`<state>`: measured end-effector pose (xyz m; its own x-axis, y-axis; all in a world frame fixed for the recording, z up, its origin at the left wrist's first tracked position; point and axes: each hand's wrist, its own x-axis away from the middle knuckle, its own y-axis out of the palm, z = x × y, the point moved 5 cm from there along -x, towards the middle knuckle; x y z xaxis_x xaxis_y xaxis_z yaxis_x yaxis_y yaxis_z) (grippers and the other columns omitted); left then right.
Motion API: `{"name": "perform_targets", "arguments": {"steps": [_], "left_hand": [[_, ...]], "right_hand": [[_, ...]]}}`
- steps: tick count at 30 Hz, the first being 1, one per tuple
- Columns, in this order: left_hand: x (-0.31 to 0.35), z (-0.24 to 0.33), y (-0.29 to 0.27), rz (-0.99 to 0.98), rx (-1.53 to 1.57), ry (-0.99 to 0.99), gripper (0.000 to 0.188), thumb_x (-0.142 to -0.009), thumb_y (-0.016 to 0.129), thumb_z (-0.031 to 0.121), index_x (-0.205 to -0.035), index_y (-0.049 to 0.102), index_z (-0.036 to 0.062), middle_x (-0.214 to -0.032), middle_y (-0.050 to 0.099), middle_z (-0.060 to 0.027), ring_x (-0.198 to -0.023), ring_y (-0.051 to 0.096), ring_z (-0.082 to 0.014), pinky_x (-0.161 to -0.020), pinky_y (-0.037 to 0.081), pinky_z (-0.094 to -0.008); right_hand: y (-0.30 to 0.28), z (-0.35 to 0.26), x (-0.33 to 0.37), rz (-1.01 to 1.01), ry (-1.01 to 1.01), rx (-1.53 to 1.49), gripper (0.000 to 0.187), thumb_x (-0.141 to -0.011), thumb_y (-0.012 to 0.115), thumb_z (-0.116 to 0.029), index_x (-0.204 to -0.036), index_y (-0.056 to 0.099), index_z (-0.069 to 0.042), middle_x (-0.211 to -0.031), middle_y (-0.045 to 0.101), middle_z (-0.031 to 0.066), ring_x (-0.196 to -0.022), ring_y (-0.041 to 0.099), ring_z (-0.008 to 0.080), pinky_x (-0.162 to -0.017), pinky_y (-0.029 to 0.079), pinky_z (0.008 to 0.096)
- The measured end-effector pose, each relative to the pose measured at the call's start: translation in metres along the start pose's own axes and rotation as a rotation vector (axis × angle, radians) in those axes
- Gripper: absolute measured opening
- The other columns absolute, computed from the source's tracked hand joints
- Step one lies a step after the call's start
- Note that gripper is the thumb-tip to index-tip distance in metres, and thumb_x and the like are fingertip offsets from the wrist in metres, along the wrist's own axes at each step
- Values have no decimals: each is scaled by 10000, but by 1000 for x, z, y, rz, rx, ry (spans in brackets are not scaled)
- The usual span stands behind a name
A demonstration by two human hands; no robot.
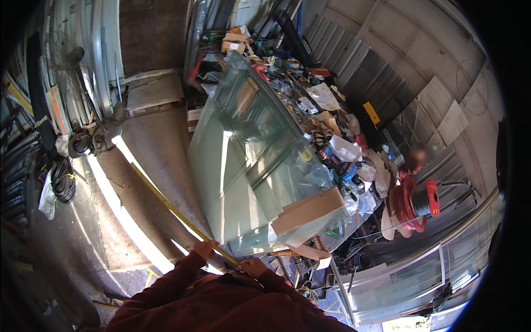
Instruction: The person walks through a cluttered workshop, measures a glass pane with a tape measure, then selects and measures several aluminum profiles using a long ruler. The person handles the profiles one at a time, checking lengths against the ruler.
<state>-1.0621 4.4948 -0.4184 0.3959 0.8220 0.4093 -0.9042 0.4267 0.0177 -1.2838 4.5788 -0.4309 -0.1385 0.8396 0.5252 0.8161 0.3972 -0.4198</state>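
A yellow tape measure (171,208) has its blade pulled out in a long slant, from the floor area at left down to my hands. The fingers of my left hand (204,250) are closed on the blade. To its right, my right hand (253,268) is closed at the near end of the tape; the case, if it is there, is hidden. Just beyond both hands, large greenish glass panes (215,177) lean in a stack against a cluttered workbench. A brown cardboard piece (307,211) lies over the lower right corner of the glass.
Tools, papers and bags cover the workbench (323,98). A red cable spool (409,202) is at right, with a blurred person's head (418,156) behind it. Metal profiles (99,61) and coiled black hoses (63,181) line the left wall. Framed panes (398,296) stand at lower right.
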Motion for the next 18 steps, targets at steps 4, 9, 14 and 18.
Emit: {"name": "perform_targets", "arguments": {"steps": [4, 9, 14, 18], "left_hand": [[6, -13, 17, -27, 128, -8, 392, -941, 394, 336, -1022, 644, 45, -714, 620, -69, -592, 580, -142, -561, 485, -279], [-28, -45, -73, 145, 149, 56, 290, -876, 501, 306, -832, 656, 65, -599, 582, -47, -516, 539, -134, -487, 430, -281], [-30, -47, -225, 662, 685, 35, 272, -811, 540, 272, -636, 573, 67, -521, 531, -59, -385, 453, -145, -383, 357, -270], [-2, 0, -230, 774, 735, 103, 236, -790, 551, 281, -689, 587, 71, -571, 546, -44, -434, 484, -145, -397, 383, -260]], "right_hand": [[7, -13, -7, -26, -22, 50, 330, -822, 563, -338, -880, 661, -29, -728, 639, 101, -692, 597, 189, -655, 470, 330], [-21, -6, 14, -28, -14, 163, 353, -822, 535, -357, -894, 650, -32, -794, 643, 153, -758, 620, 282, -700, 477, 377], [-71, 47, 52, -152, 134, 241, 365, -845, 559, -408, -917, 690, -76, -774, 653, 104, -725, 609, 198, -684, 464, 328], [-70, 45, 64, -251, 134, 53, 328, -844, 607, -385, -936, 710, -87, -762, 660, 5, -718, 567, 75, -688, 445, 252]]}}
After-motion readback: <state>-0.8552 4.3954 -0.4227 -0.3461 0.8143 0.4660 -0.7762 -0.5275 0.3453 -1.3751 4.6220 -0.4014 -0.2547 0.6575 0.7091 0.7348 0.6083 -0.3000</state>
